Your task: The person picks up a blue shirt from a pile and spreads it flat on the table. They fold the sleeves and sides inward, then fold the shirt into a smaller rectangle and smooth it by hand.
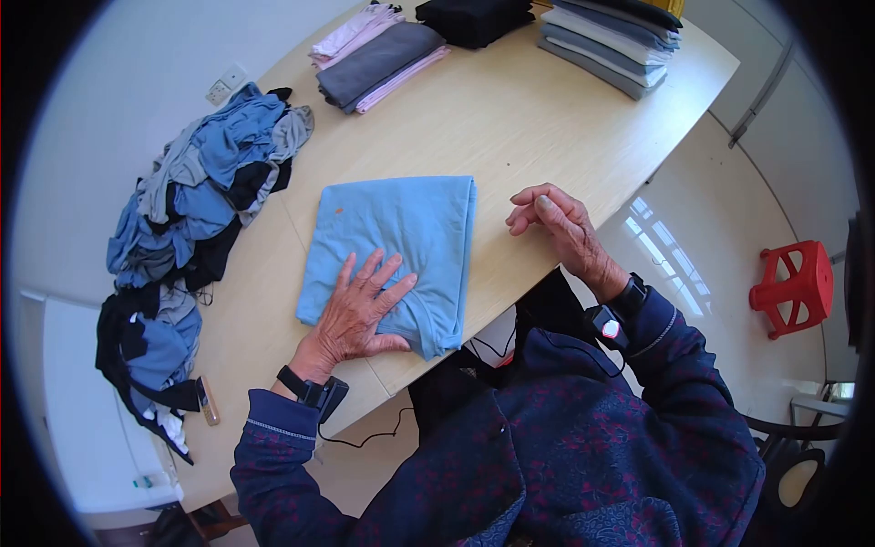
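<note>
A light blue garment (392, 228), folded into a rough rectangle with a small orange mark near its upper left, lies on the wooden table (538, 137). My left hand (365, 308) rests flat on its lower part, fingers spread, palm down. To the right of the cloth, my right hand (558, 223) hovers by the table's near edge, touching no fabric. Its fingers are loosely bent and apart, with nothing in them.
Crumpled blue, grey and black clothes (205, 182) are heaped along the left side. Folded stacks stand at the back: grey and pink (383, 64), black (474, 20), grey and white (611, 46). A red stool (793, 287) is on the floor at right.
</note>
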`<action>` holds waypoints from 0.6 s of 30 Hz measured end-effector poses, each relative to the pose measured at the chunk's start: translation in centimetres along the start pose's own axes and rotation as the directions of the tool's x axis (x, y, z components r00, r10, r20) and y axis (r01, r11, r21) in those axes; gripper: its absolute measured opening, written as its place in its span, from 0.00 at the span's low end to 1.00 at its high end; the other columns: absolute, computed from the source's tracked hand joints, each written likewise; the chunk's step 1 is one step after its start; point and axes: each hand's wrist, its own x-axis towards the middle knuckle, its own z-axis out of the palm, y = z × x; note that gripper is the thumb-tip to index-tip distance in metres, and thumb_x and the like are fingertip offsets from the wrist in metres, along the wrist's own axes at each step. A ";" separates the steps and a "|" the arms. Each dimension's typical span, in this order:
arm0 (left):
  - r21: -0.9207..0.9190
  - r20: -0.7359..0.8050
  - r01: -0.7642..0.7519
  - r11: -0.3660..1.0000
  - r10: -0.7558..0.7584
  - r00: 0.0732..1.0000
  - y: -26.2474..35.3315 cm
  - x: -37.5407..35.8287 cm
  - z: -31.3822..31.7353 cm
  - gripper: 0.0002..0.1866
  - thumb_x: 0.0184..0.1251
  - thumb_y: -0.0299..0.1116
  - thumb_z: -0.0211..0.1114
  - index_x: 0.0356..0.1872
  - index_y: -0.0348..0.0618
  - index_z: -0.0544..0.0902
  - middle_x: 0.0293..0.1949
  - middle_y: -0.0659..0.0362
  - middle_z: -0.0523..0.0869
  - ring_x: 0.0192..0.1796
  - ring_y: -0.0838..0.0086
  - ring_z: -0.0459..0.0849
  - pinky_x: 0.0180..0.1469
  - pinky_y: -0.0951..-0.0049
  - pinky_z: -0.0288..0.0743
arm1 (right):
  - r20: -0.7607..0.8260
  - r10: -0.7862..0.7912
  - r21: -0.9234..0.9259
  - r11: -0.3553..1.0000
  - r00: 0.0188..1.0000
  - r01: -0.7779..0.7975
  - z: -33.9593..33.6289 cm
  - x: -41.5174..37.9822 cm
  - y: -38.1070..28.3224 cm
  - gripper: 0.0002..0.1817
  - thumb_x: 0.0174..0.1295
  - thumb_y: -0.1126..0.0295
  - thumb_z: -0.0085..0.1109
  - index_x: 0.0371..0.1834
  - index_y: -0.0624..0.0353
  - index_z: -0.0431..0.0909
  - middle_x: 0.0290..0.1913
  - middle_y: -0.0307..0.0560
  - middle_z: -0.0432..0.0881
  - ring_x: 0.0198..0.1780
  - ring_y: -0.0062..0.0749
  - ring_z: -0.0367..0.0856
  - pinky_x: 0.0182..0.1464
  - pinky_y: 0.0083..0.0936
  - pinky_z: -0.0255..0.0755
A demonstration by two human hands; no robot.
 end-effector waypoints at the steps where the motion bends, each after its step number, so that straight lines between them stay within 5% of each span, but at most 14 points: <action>1: 0.009 -0.013 0.020 1.000 -0.020 1.000 0.4 -0.2 -0.6 0.49 0.53 0.73 0.60 0.73 0.54 0.66 0.74 0.50 0.64 0.77 0.51 0.56 0.76 0.39 0.41 | 0.002 0.008 -0.009 1.000 1.000 -0.008 -0.1 0.0 0.0 0.20 0.78 0.58 0.45 0.54 0.64 0.75 0.34 0.42 0.84 0.48 0.26 0.80 0.59 0.26 0.70; 5: -0.076 -0.150 0.113 0.991 -0.123 0.981 2.0 -0.9 -0.4 0.51 0.52 0.70 0.63 0.73 0.48 0.65 0.73 0.49 0.64 0.77 0.50 0.58 0.75 0.37 0.42 | 0.030 0.126 -0.282 0.953 0.992 -0.113 1.1 0.7 -1.1 0.18 0.78 0.59 0.43 0.55 0.63 0.73 0.39 0.43 0.82 0.50 0.30 0.80 0.58 0.29 0.71; 8: -0.101 -0.138 0.141 0.985 -0.155 0.978 4.8 -1.0 0.2 0.52 0.51 0.67 0.67 0.73 0.44 0.65 0.71 0.47 0.66 0.76 0.49 0.59 0.74 0.35 0.45 | 0.212 -0.033 -0.575 0.804 0.977 0.152 2.8 2.9 -1.8 0.15 0.75 0.65 0.49 0.56 0.63 0.72 0.46 0.49 0.81 0.51 0.37 0.80 0.57 0.31 0.72; 11: -0.105 -0.203 0.159 0.982 -0.178 0.963 7.0 -1.1 1.3 0.50 0.51 0.63 0.70 0.71 0.43 0.66 0.69 0.46 0.68 0.74 0.49 0.61 0.73 0.34 0.47 | 0.369 -0.155 -0.808 0.434 0.916 0.399 3.3 7.1 -1.2 0.15 0.70 0.68 0.54 0.56 0.64 0.71 0.51 0.57 0.79 0.53 0.48 0.79 0.58 0.36 0.72; 16: -0.102 -0.323 0.225 0.969 -0.246 0.914 7.0 -2.2 2.7 0.39 0.57 0.64 0.64 0.59 0.41 0.73 0.62 0.49 0.74 0.71 0.50 0.67 0.73 0.35 0.47 | 0.278 -0.031 -0.916 0.291 0.960 0.275 3.2 12.8 2.4 0.19 0.64 0.69 0.55 0.56 0.64 0.73 0.47 0.58 0.83 0.53 0.53 0.80 0.55 0.43 0.73; 18: -0.071 -0.319 0.251 0.965 -0.261 0.911 6.4 -2.6 2.4 0.36 0.58 0.63 0.63 0.54 0.41 0.75 0.59 0.50 0.76 0.70 0.51 0.69 0.72 0.34 0.47 | 0.273 0.027 -0.903 0.352 0.962 0.247 3.4 13.0 2.1 0.19 0.63 0.69 0.56 0.56 0.63 0.73 0.45 0.58 0.84 0.50 0.53 0.81 0.53 0.42 0.74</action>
